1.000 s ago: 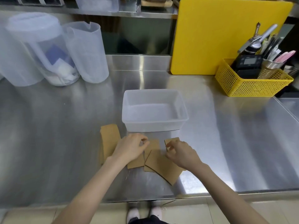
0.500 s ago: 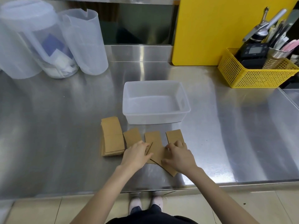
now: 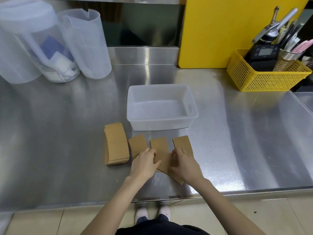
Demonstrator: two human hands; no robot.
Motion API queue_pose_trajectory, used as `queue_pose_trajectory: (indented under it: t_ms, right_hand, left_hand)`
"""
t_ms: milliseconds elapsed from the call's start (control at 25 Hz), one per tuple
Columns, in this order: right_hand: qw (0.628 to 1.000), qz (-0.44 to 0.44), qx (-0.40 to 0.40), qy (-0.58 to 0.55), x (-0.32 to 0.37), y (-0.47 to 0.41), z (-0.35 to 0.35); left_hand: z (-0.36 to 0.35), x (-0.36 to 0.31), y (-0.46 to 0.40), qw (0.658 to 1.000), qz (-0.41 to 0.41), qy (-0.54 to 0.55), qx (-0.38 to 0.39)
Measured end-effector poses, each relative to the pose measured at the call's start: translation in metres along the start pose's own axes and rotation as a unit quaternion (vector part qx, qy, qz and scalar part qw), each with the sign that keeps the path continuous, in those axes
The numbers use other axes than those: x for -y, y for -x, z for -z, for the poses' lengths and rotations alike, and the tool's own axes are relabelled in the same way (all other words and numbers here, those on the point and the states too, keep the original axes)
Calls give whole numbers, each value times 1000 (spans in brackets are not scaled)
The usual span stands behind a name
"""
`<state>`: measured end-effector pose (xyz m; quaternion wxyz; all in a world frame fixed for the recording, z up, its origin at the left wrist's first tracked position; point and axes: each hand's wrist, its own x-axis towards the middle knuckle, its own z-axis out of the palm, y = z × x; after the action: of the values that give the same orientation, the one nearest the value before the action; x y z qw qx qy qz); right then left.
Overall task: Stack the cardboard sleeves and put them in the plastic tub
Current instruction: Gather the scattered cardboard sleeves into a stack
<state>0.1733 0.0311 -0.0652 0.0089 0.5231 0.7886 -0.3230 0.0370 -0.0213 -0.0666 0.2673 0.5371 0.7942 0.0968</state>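
Observation:
A translucent plastic tub stands empty on the steel counter. In front of it to the left lies a neat stack of brown cardboard sleeves. Three loose sleeves lie side by side before the tub: one on the left, a middle sleeve and one on the right. Another sleeve lies under my hands near the counter edge. My left hand and my right hand both pinch the middle sleeve's near end.
Two translucent pitchers stand at the back left. A yellow cutting board leans against the back wall. A yellow basket of utensils and a timer sits at the back right. The counter's front edge runs just behind my wrists.
The view has shifted so more of the sleeves show. My hands have come closer together on the middle sleeve; the stack and tub have not moved.

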Motion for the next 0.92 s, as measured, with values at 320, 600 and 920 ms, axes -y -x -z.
queue_pose_trajectory:
  t_ms: [320,600,920]
  right_hand:
    - [996,13,-32,-77,0,0,15]
    - [983,-129,-98,-84,-17,-19,23]
    - [980,-177,-80,39,-12,-27,12]
  left_hand:
    - [5,4,-1,974,40,224,-12]
    - [20,12,6,958,35,275,-70]
    - [22,17,5,952,51,289,-81]
